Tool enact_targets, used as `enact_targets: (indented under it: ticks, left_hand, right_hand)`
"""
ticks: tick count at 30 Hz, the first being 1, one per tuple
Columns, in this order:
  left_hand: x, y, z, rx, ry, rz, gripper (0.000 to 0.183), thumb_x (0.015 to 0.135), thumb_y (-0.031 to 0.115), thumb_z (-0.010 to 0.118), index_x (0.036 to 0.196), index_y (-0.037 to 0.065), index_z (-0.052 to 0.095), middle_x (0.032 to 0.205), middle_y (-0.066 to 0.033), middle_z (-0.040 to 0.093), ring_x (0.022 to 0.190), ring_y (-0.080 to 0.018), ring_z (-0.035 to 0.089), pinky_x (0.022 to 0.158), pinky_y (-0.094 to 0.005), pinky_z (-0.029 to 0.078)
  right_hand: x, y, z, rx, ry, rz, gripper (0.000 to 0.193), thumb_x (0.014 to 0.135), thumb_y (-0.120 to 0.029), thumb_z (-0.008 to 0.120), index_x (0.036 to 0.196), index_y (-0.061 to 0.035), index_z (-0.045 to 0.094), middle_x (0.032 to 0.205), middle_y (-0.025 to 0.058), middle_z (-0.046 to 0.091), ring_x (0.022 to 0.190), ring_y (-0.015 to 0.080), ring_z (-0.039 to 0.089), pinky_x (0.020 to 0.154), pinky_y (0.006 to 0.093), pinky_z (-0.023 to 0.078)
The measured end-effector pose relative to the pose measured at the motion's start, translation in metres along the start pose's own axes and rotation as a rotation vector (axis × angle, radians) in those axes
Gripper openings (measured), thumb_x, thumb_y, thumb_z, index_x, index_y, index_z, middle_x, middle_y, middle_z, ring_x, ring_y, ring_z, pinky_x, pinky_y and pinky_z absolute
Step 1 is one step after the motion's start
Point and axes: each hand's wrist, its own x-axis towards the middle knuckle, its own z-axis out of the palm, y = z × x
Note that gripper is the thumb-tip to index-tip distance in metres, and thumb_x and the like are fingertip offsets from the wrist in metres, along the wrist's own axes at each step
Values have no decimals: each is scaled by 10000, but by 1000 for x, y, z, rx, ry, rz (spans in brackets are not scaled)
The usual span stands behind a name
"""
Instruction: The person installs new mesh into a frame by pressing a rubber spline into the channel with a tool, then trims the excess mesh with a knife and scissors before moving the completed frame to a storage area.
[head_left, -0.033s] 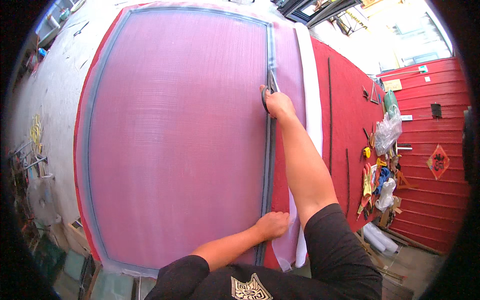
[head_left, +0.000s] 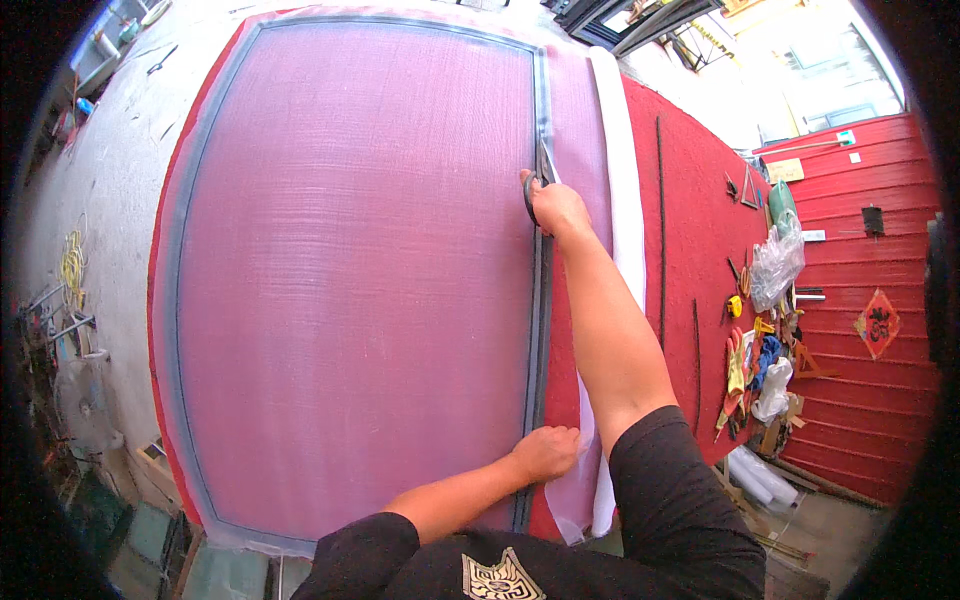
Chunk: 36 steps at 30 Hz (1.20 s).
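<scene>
A sheet of translucent white mesh (head_left: 350, 250) lies stretched over a large dark grey frame (head_left: 537, 330) on a red-covered table. My right hand (head_left: 560, 208) is closed round the dark-handled scissors (head_left: 543, 160) at the frame's right bar, their blades pointing away from me along the mesh beside it. Nearer to me, my left hand (head_left: 547, 453) is closed on the loose cut edge of the mesh, just right of the same bar. Along the right side runs a white roll (head_left: 622, 180) of the mesh, partly hidden by my right forearm.
Two thin dark strips (head_left: 660, 230) lie on the red table cover (head_left: 690, 160) right of the roll. At its right edge are a yellow tape measure (head_left: 735, 306), gloves (head_left: 737, 365) and plastic bags (head_left: 776, 268). A red corrugated wall (head_left: 860, 400) stands beyond.
</scene>
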Motion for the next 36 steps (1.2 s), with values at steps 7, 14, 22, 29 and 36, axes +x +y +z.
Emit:
enact_targets:
  ticks: [7, 14, 22, 29, 36]
  left_hand:
    - [-5, -4, 10, -2, -47, 34, 207, 881, 195, 597, 941, 12, 674, 868, -124, 627, 784, -297, 672, 678, -416, 570]
    - [-2, -3, 0, 1, -54, 37, 164, 893, 163, 587, 845, 24, 661, 861, -124, 605, 765, -280, 655, 659, -410, 547]
    - [-2, -5, 2, -27, -104, -6, 177, 933, 164, 574, 907, 20, 674, 909, -121, 613, 810, -275, 663, 710, -397, 556]
    - [0, 0, -2, -108, -108, -49, 201, 922, 187, 610, 894, 9, 700, 936, -135, 616, 817, -282, 661, 724, -387, 568]
    - [-1, -1, -2, -133, -92, -79, 282, 919, 161, 565, 1099, -38, 650, 912, -121, 610, 804, -272, 660, 729, -393, 562]
  right_hand:
    - [39, -23, -15, -20, 75, -19, 851, 1077, -749, 347, 1150, -44, 819, 1196, 186, 790, 1269, 376, 702, 1088, 517, 524]
    - [72, -42, -36, 14, 17, -36, 860, 1067, -760, 349, 1238, -48, 800, 1167, 181, 801, 1222, 362, 727, 1059, 497, 535]
    - [127, -70, -51, -3, 81, -127, 813, 1066, -740, 381, 1206, -51, 790, 974, 135, 798, 885, 299, 781, 909, 463, 575]
    - [169, -80, -67, 46, 140, -164, 767, 1092, -681, 383, 1181, -40, 795, 962, 153, 795, 814, 309, 773, 827, 451, 592]
    - [195, -89, -74, 144, 161, -229, 871, 1025, -808, 460, 911, 22, 699, 715, 138, 653, 582, 277, 644, 581, 476, 520]
